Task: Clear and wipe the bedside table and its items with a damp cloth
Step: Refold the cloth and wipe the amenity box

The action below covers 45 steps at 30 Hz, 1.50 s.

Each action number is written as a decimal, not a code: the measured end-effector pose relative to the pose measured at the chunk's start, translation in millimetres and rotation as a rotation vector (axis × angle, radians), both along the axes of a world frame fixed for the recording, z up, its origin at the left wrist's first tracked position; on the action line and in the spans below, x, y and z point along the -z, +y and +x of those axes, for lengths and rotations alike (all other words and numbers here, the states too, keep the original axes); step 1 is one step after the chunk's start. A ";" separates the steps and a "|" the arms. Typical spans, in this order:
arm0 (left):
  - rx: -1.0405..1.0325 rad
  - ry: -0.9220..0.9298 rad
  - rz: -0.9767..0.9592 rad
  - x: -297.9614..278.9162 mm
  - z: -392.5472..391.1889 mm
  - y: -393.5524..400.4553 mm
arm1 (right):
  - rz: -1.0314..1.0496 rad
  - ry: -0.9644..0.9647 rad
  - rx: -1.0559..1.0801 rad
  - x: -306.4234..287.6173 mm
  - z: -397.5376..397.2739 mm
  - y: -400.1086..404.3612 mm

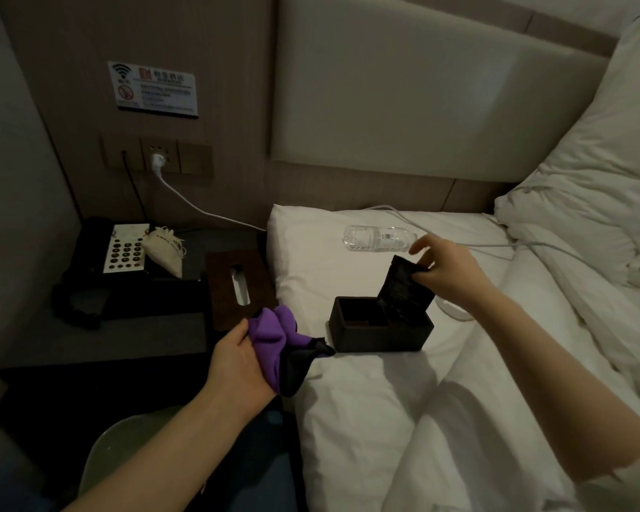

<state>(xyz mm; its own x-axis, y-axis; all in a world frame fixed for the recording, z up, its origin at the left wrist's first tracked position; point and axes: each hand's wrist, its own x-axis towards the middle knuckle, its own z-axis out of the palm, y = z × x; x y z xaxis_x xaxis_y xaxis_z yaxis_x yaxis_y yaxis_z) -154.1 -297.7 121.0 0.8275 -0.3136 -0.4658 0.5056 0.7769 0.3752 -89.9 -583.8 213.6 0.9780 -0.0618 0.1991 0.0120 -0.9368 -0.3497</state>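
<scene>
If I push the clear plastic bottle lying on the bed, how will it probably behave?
The bottle lies on its side, so it would likely roll. It looks nearly empty, so probably light. The soft white bedding may slow it.

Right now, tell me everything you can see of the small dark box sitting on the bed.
The small dark box is a low, open-topped rectangle, matte dark brown or black, seemingly wood or leatherette. An inner divider splits it into compartments; the left one looks nearly empty. It sits upright on the white bed sheet, near the edge beside the bedside table. The right hand pinches a dark packet whose lower end is inside the right compartment. The purple cloth held by the left hand lies just left of it.
</scene>
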 end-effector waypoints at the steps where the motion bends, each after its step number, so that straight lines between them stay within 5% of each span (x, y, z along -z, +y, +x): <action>1: 0.001 0.000 0.001 -0.4 0.8 -0.3 | 0.047 0.055 -0.043 -6.3 -3.2 -0.5; 6: 0.016 -0.010 -0.014 1.6 1.1 -3.6 | 0.093 0.524 -0.306 1.6 -25.6 13.2; 9: 0.038 -0.010 -0.014 3.8 -2.1 -8.7 | -0.019 0.613 -0.323 32.8 -31.0 24.4; 16: 0.023 -0.009 -0.007 8.5 -3.5 -4.3 | -0.521 0.316 -0.303 61.6 -35.3 24.7; 21: 0.035 0.007 -0.007 13.9 -5.7 -3.2 | -0.289 -0.031 -0.109 45.8 -25.4 6.9; 26: 0.037 0.008 -0.041 14.7 -10.7 -4.5 | -0.320 0.431 -0.145 58.6 -2.3 -8.1; 29: 0.044 0.000 -0.047 7.7 -12.2 -1.7 | -0.344 0.521 -0.142 78.3 7.8 -6.0; 37: -0.027 -0.032 -0.087 -11.3 -19.0 31.8 | -0.346 0.379 -0.122 75.4 17.0 8.9; 45: -0.143 -0.058 -0.081 -13.5 -42.4 83.1 | -0.207 0.005 -0.207 21.5 -16.0 96.7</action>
